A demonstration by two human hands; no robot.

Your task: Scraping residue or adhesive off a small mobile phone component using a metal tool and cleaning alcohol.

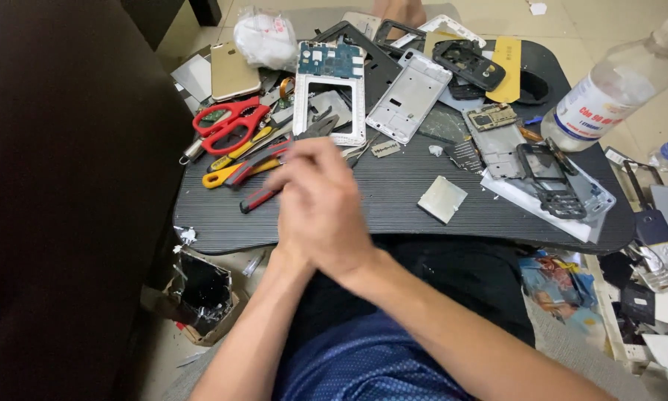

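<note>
The right hand [332, 215] lies clasped over the left hand [293, 189], holding nothing visible. Just beyond on the black worktop [393, 208] lie a screwdriver [258, 199], red scissors [228, 123] and stripped, unassembled phone frames [408, 95].

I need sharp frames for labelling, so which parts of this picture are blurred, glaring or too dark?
In the head view, the clasped right hand and left hand are motion-blurred at the fingertips; the red-handled scissors and white phone frame look sharp; the clear plastic bottle shows soft glare; the left side is very dark.
</note>
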